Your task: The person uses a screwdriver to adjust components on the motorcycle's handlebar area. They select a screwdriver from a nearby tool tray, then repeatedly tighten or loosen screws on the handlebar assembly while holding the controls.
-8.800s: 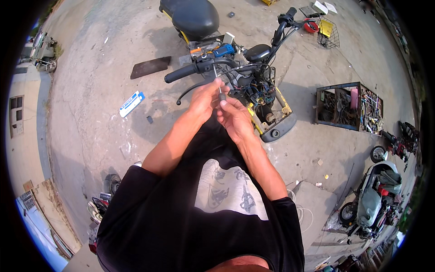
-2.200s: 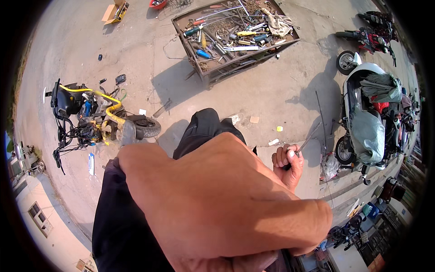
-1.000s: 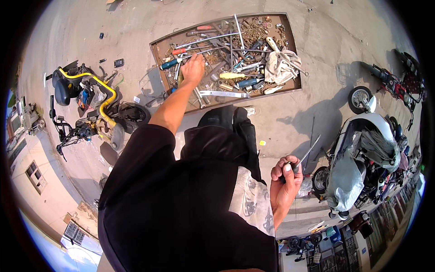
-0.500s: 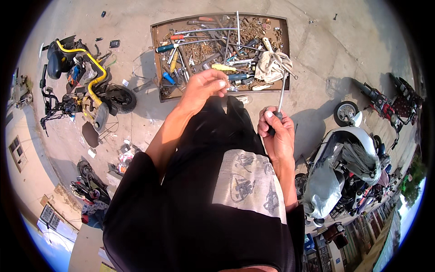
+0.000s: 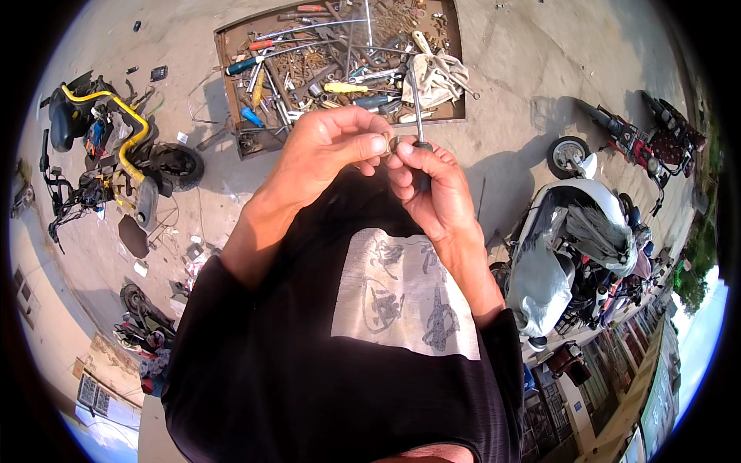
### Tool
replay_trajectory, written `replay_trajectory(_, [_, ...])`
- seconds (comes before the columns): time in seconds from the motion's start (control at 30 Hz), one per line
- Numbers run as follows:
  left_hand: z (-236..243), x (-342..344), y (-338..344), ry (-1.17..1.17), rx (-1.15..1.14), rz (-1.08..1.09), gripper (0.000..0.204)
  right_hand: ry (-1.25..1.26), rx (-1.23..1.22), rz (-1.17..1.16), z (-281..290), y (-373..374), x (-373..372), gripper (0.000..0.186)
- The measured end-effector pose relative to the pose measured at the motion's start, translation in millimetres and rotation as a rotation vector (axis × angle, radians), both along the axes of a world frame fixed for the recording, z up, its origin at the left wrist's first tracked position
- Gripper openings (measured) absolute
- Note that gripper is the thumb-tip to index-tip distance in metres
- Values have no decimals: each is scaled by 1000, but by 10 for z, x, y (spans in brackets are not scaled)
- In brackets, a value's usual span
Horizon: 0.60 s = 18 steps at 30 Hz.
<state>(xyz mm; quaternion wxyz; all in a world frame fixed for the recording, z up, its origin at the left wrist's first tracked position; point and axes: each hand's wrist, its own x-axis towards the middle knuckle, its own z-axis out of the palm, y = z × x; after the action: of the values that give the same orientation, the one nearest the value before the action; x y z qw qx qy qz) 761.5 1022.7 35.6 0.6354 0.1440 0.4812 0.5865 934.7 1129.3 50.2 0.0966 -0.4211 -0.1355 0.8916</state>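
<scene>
In front of my chest both hands meet fingertip to fingertip. My left hand (image 5: 324, 154) is closed in a pinch on a small metal piece (image 5: 387, 144), too small to name. My right hand (image 5: 438, 185) is wrapped round the dark handle of a screwdriver (image 5: 417, 104), whose shaft points up and away from me. Its thumb and forefinger also come against the small piece, though whether they grip part of it is hard to see. Just beyond the hands lies a shallow tray (image 5: 458, 46) heaped with loose tools and rusty hardware.
A whitish rag (image 5: 436, 81) and a yellow-handled tool (image 5: 345, 88) lie in the tray. A yellow-framed motorbike (image 5: 139, 127) is at the left. To the right are a red motorcycle (image 5: 629, 158) and a white scooter (image 5: 532, 231) partly covered with plastic sheeting.
My hands have come together from apart. The right hand has moved left and up with the screwdriver, and its fingers now meet the left fingertips. The view has shifted slightly.
</scene>
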Motion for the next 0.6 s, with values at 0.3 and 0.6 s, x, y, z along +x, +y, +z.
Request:
replay_trajectory(0.3, [12,-110,9,18,9,-78,23,-8,32,-52,82,-125,-48,9])
replay_trajectory(0.6, [35,-303,-233,893,-92,10,18,-142,306,-116,154,-332,-124,9])
